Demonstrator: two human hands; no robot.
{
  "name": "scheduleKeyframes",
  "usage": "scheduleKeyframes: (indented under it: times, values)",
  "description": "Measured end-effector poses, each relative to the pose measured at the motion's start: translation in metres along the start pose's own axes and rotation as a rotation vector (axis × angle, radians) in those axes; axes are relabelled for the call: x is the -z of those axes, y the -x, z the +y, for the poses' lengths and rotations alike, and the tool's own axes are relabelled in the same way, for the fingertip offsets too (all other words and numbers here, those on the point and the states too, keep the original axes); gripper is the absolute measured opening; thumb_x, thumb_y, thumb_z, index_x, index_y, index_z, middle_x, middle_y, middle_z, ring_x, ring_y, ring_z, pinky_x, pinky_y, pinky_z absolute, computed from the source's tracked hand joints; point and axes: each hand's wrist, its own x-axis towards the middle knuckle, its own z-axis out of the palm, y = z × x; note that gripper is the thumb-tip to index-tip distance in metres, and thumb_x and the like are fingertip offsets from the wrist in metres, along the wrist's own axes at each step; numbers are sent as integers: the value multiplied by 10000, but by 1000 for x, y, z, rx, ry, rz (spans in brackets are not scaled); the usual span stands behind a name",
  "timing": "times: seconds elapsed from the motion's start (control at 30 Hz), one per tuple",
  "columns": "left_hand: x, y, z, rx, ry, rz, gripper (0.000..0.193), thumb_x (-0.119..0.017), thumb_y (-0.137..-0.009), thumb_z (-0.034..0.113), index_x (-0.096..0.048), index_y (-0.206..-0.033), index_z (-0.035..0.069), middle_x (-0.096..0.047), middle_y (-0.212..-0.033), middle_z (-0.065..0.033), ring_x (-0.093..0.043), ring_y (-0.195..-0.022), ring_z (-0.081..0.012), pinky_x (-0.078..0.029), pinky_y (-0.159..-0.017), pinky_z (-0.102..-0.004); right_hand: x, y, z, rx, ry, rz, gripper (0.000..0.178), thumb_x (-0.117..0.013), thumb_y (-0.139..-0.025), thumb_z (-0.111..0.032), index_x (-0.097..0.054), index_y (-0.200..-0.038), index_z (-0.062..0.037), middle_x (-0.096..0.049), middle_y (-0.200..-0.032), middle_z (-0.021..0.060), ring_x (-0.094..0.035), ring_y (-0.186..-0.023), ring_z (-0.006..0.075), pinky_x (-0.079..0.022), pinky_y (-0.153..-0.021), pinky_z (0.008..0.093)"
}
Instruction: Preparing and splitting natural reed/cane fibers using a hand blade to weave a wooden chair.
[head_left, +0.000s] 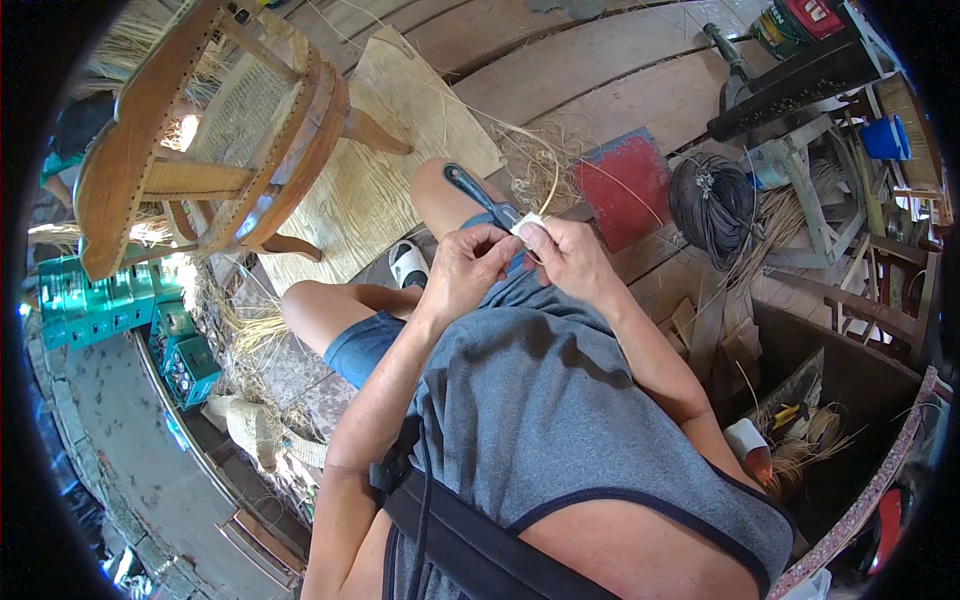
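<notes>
Both my hands meet over my lap, fingertips nearly touching. My left hand (466,268) is closed in a pinch; whatever lies between thumb and finger is too small to make out. A small pale folded piece (524,223), perhaps cloth or paper, is pinched by my right hand (575,258). A thin tan cane strand (552,190) rises from beside that thumb. Just beyond the fingers, a putty knife (467,187) with a dark handle lies across my thigh, its metal blade pointing toward the pale piece.
A wooden chair frame (300,160) with woven cane lies tipped at left, by a plywood board (390,110). At right are a red board (625,190), a coil of black cord (712,205) and a wooden bin (850,350). Green crates (95,300) stand far left.
</notes>
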Motion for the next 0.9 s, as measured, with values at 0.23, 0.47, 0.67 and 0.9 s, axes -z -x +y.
scheduleKeyframes:
  times: [0.23, 0.47, 0.67, 0.9]
  values:
    - [-1, 13, 3, -247, -347, 81, 213, -613, -937, 173, -617, -858, -25, -555, -623, -46, -462, -559, -90, -403, -518, -272, -2, -4, 8, 170, 114, 105, 374, -471, -1015, -306, -632, -899, 10, -582, -612, 37, -511, -464, 77, -415, -439, 256]
    - [13, 56, 16, -260, -285, 48, 163, -598, -941, 136, -615, -881, -15, -520, -608, -31, -468, -563, -79, -394, -519, -256, 33, -16, -4, 41, -256, 38, 378, -508, -1002, -322, -649, -935, 22, -554, -641, 18, -451, -470, 45, -361, -408, 194]
    - [34, 91, 16, -239, -268, 52, 143, -606, -939, 116, -624, -881, -14, -506, -614, 6, -444, -556, -57, -375, -503, -236, 50, -25, -20, 62, -345, 73, 357, -540, -986, -310, -642, -926, 27, -548, -635, 26, -448, -455, 51, -349, -395, 193]
    - [53, 148, 35, -123, -338, 87, 120, -610, -923, 90, -629, -872, -18, -563, -653, -18, -503, -579, -70, -401, -525, -231, 81, -45, -25, 125, -411, 171, 291, -550, -975, -268, -642, -976, 8, -565, -650, 43, -448, -446, 68, -339, -388, 187]
